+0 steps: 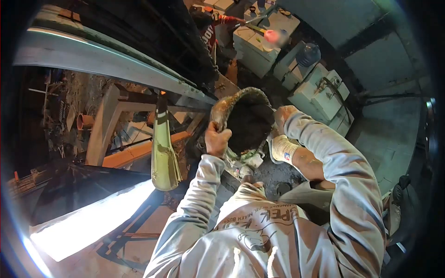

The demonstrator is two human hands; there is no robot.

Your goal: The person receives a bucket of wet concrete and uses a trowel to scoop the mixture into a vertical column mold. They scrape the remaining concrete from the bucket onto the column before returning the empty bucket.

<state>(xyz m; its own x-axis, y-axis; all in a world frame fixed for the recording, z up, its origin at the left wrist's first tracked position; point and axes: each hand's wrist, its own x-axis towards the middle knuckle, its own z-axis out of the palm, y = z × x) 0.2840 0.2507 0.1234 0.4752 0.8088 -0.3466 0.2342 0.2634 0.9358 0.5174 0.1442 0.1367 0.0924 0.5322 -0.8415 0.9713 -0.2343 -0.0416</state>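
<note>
Between my hands is a worn, round bucket-like container (254,93) with a rough, crusted rim, tilted so its mouth faces up towards me. Its inside is dark, and I cannot make out what it holds. My left hand (217,140) grips the near-left side of the rim, with the thumb over the edge. On the opposite side my right hand (282,117) is closed at the rim, its fingers partly hidden by the sleeve and the container. A whitish-green scrap (252,160) shows at the container's lower edge, close to my feet.
My socked foot (280,147) is just right of the container. A yellow-green trough-like piece (163,157) hangs at left, near a wooden frame (104,125). Pale blocks (320,99) and a clear water jug (308,54) stand at upper right. Another person's red sleeve (228,19) shows at top.
</note>
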